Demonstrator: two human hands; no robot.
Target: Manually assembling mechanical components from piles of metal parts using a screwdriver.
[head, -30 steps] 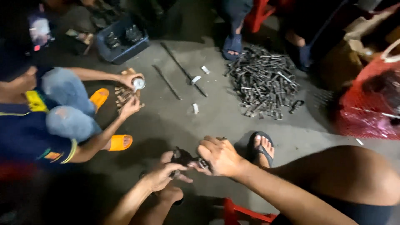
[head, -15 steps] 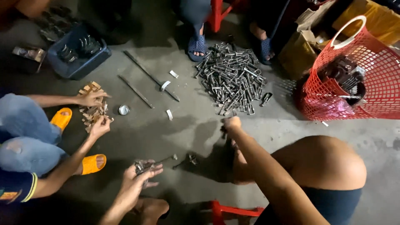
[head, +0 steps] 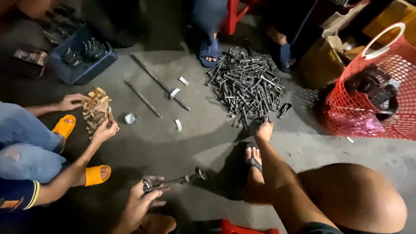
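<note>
My left hand (head: 145,199) grips one end of a dark metal clamp-like part (head: 175,180) that lies low over the concrete floor. My right hand (head: 263,128) is stretched forward to the near edge of a big heap of dark metal bolts and brackets (head: 245,84), fingers down among the pieces; whether it holds one is hidden. My bare knee (head: 351,195) and sandalled foot (head: 252,158) are beside that arm.
At left a person in orange sandals handles a stack of small tan pieces (head: 96,108), a small round tin (head: 129,118) beside it. Two long metal rods (head: 158,86) lie mid-floor. A blue crate (head: 82,56) stands far left, a red mesh basket (head: 368,95) right.
My right hand left the part near my left hand and reached forward to the heap's edge. The view swung right, showing the red basket. The person at left moved to the tan stack.
</note>
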